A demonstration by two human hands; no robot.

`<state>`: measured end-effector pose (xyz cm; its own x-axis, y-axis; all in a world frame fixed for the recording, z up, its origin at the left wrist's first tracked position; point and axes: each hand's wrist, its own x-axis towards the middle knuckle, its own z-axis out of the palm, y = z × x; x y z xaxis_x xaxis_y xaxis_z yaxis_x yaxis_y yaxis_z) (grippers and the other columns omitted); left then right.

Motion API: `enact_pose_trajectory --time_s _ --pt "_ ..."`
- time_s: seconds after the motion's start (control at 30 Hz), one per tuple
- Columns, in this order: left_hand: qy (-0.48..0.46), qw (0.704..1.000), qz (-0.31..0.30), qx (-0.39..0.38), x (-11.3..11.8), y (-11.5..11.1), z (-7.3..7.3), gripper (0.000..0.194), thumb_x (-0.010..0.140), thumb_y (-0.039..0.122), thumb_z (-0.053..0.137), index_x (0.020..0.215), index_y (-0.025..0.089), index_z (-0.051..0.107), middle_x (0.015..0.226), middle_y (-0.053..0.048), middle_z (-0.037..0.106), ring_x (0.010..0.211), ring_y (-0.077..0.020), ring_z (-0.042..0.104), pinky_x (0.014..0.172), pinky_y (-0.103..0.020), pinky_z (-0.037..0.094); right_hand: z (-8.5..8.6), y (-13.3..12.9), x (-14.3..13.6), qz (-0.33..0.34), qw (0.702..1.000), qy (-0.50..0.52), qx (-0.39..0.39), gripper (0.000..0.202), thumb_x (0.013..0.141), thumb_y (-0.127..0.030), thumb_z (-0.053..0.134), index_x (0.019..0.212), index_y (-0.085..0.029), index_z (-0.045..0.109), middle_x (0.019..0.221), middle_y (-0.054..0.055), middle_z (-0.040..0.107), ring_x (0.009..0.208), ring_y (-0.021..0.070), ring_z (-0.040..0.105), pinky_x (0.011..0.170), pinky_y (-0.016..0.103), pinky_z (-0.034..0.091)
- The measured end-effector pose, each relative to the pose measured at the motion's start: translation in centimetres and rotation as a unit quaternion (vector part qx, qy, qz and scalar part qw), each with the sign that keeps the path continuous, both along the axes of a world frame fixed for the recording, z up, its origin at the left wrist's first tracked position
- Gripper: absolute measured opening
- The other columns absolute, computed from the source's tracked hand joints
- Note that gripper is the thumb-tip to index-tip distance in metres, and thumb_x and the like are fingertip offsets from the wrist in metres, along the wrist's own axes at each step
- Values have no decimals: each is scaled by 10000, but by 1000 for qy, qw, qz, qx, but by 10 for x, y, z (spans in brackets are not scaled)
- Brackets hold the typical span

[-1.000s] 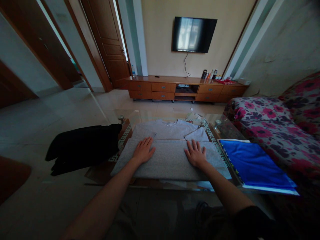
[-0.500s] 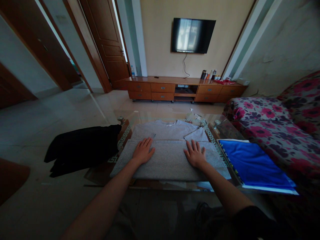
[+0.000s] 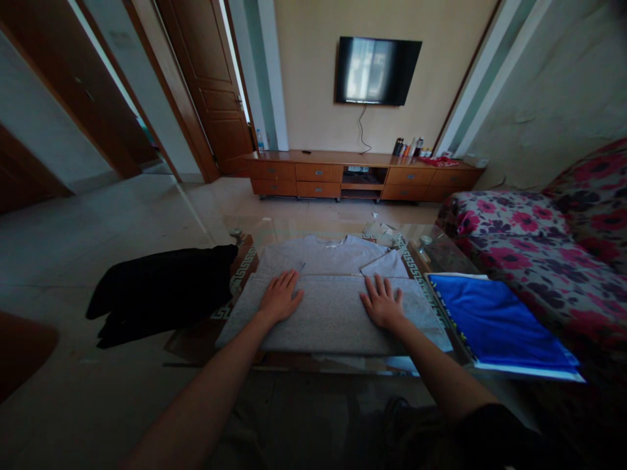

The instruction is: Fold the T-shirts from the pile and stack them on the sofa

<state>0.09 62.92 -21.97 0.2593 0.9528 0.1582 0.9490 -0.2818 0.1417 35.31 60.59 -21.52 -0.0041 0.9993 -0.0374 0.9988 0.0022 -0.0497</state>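
A grey T-shirt lies on the glass table, its lower part folded up over the body so that the neckline and the short sleeves show at the far side. My left hand rests flat on the left half of the folded part, fingers stretched out. On the right half, my right hand lies palm down with its fingers spread. Neither hand grips the cloth. A folded black garment is to the left of the shirt, and a folded blue garment with white beneath it is to the right.
The glass table has a patterned border. A flowered sofa stands close on the right. Beyond the table is a low wooden cabinet with bottles on top, under a wall television.
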Motion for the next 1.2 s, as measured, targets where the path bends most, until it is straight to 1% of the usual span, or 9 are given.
enact_pose_trajectory --time_s 0.33,0.7,0.93,1.2 --pt "-1 1000 -6 3 -2 2 -3 651 1016 515 343 1587 203 331 1668 -81 306 1545 -272 241 1243 -443 168 -1 0 0 -1 1000 6 2 710 1023 -648 128 1654 -322 131 1722 67 53 1565 365 48 1174 694 101" --pt "0 1000 -6 3 -1 2 -3 650 1021 516 337 1586 196 333 1667 -85 307 1543 -275 243 1244 -446 162 0 0 0 1 1000 -3 1 708 1024 -645 114 1655 -326 118 1723 64 52 1566 354 49 1179 685 109" --pt "12 1000 -7 5 -2 2 -6 657 1030 523 307 1596 191 306 1674 -78 291 1547 -264 232 1244 -432 167 -2 0 1 0 1000 -1 2 704 1027 -637 115 1656 -321 109 1724 60 37 1566 354 32 1178 685 104" --pt "14 1000 -8 8 -2 3 -6 653 1027 526 313 1594 203 312 1673 -80 292 1544 -275 240 1244 -456 164 0 0 0 -2 1000 7 -4 709 1025 -641 114 1656 -319 113 1725 57 29 1565 364 26 1177 690 98"
